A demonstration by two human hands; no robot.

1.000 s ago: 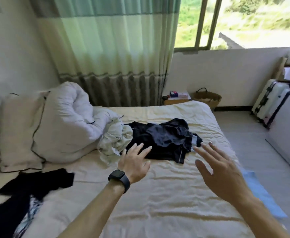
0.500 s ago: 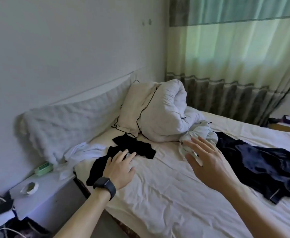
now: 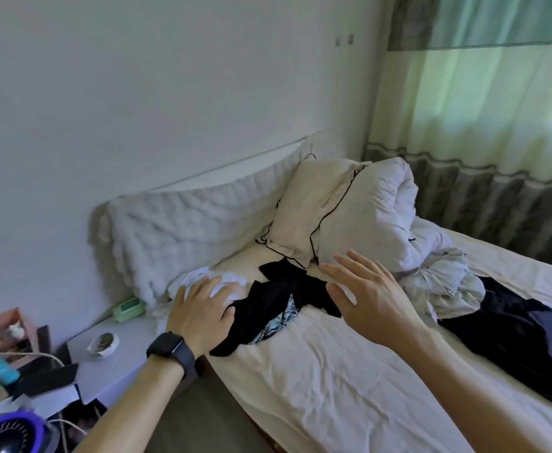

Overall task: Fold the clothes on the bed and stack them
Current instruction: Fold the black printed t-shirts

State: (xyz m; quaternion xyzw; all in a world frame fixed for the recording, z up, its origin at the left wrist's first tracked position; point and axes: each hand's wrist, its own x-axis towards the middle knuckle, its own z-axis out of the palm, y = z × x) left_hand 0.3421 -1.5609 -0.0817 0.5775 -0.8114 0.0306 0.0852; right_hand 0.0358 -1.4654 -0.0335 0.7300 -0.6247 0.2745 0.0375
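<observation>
A crumpled black garment (image 3: pixel 278 295) lies near the bed's head corner, with a blue-and-white patterned cloth (image 3: pixel 278 322) peeking from under it. A white garment (image 3: pixel 209 276) sits just left of it. My left hand (image 3: pixel 199 312), with a dark watch on the wrist, hovers open over the white garment's near edge, beside the black one. My right hand (image 3: pixel 369 295) is open with spread fingers above the black garment's right end. A pale crumpled garment (image 3: pixel 444 286) and a large dark navy garment (image 3: pixel 523 335) lie to the right on the cream sheet (image 3: pixel 317 380).
A pillow (image 3: pixel 304 210) and rolled white duvet (image 3: pixel 372 217) sit by the padded headboard (image 3: pixel 183 230). A bedside table (image 3: pixel 118 354) at left holds a small dish (image 3: pixel 103 344), a green box (image 3: pixel 127 308) and clutter. Curtains (image 3: pixel 483 125) hang at right.
The view has swung left from the window side toward the headboard. Both hands moved with it, from over the navy garment to the black and white garments near the bedside table.
</observation>
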